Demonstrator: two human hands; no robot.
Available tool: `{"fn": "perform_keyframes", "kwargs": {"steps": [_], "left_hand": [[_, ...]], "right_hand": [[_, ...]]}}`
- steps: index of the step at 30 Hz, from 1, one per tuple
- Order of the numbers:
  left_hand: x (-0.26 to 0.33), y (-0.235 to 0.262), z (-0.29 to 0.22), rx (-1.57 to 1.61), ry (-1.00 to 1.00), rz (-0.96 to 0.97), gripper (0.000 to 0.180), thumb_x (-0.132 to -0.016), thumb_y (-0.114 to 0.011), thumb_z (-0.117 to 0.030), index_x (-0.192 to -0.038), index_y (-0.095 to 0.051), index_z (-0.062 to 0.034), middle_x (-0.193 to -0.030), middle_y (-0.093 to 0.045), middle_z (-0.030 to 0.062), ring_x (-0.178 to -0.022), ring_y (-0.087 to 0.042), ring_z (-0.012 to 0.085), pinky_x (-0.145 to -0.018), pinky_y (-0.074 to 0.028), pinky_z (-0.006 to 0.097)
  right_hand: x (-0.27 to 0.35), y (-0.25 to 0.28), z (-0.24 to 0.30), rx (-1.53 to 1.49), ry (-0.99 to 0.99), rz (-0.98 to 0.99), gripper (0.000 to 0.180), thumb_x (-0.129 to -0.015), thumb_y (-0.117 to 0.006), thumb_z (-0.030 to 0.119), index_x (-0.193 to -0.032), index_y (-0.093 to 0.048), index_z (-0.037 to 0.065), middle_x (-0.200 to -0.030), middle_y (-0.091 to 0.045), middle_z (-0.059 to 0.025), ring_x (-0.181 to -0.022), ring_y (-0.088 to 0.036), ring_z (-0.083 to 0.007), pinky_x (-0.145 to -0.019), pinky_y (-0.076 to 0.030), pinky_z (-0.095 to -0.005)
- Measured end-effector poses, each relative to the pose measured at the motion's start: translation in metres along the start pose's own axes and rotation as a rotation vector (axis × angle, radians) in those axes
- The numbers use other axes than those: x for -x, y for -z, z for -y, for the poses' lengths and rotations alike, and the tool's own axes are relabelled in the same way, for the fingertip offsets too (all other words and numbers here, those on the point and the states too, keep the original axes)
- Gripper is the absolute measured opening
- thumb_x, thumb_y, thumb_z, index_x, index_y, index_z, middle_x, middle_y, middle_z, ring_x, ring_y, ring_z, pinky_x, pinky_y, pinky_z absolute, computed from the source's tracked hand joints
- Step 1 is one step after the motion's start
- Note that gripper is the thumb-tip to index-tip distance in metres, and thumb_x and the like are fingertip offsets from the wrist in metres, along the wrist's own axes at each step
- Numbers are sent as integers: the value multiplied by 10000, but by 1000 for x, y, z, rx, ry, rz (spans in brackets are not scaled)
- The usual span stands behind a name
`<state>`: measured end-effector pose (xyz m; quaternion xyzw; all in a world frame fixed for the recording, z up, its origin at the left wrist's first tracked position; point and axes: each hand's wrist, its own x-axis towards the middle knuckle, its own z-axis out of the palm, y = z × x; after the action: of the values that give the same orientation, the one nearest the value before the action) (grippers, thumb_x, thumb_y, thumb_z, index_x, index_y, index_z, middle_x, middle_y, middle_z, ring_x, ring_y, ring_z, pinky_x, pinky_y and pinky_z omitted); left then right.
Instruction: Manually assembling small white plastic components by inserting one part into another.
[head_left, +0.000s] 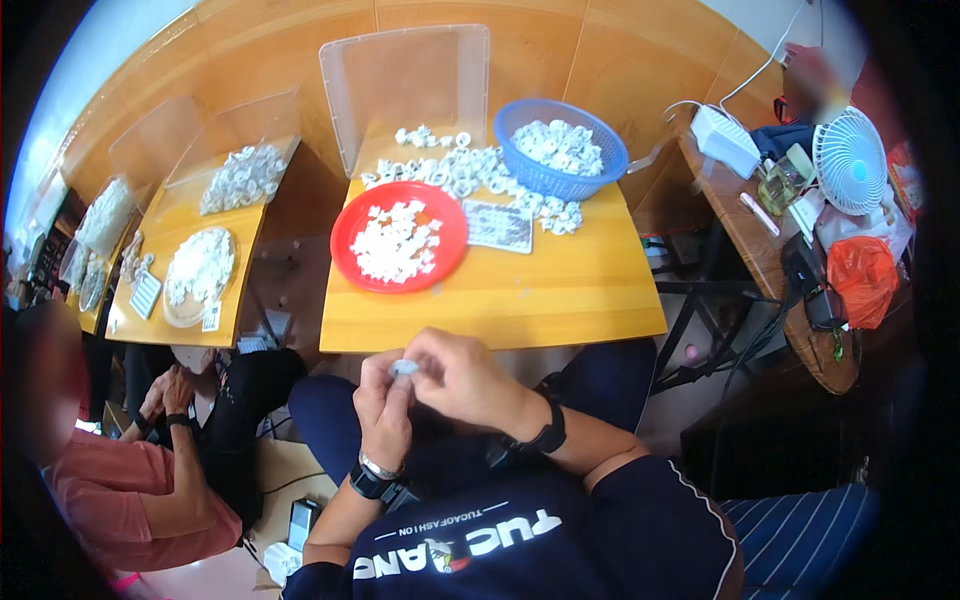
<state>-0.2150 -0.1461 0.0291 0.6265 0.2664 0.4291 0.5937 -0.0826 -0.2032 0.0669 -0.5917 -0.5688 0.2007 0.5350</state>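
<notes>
A person sits at a small wooden table (560,300), seen from above, with both hands raised together just below the table's near edge, over the lap. The left hand (385,405) and the right hand (465,378) meet around a small white ring-shaped part (404,369). The fingertips of both hands pinch it from either side. The part is pale, looks like plastic and is mostly hidden by the fingers, so which way it faces or where its long axis runs cannot be told. Each wrist wears a dark band.

On the table, toward its left half, sits a round red plate (345,245) with a smooth glossy rim, heaped with small white pieces (397,242). Just right of the plate lies a flat rectangular tray (498,226), greyish with a fine dotted pattern. At the table's far right stands a blue plastic basket (590,172) with perforated walls, filled with white rings. A loose scatter of white rings (450,165) spreads across the far edge, between the plate and the basket. Behind them, a clear plastic screen (405,85) stands upright.

To the left of the table, another person in a pink top sits with hands clasped (168,392). Beyond the table's right side stands a small white fan (850,160).
</notes>
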Motion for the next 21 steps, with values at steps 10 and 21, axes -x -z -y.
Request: {"fn": "perform_keyframes", "kwargs": {"steps": [10,21], "left_hand": [[-9,0,6,249,160,82,416,-890,-503,-53,-1297,-433,-2,-777,-580,55,-635,-528,96,-577,-447,227],[-12,18,9,242,290,61,410,-868,-480,-87,-1271,-452,-16,-787,-573,64,-618,-522,114,-570,-429,224]], "right_hand": [[-22,15,-35,-158,-168,59,161,-841,-648,50,-997,-615,22,-818,-641,-3,-756,-602,-72,-654,-501,-260],[-146,197,-139,384,-32,-679,191,-825,-621,88,-994,-676,17,-906,-708,-123,-710,-670,-216,-625,-522,-333]]}}
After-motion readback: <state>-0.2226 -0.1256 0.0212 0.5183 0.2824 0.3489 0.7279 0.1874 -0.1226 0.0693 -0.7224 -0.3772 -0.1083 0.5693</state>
